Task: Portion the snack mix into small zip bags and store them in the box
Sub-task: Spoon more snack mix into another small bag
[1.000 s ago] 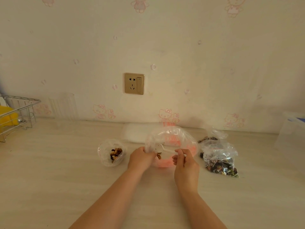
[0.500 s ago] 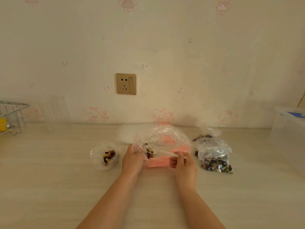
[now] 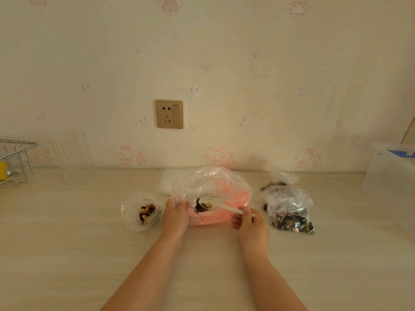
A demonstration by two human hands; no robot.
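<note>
1. The fingers of the right hand (image 3: 251, 223) were curled round the handle of a white spoon (image 3: 221, 205), pinching it near its end; the left hand (image 3: 175, 212) gripped the rim of the large clear bag (image 3: 211, 187), holding its mouth open.
2. The spoon's bowl sat inside that mouth with snack mix (image 3: 203, 206) in it. Lifting it level and slowly would have kept pieces from spilling.
3. A part-filled small zip bag (image 3: 141, 211) stood just left of the left hand, the likely target; it looked floppy, so steadying its mouth mattered.
4. More bagged mix (image 3: 292, 215) lay to the right.
5. The storage box (image 3: 390, 169) waited at the far right.
</note>
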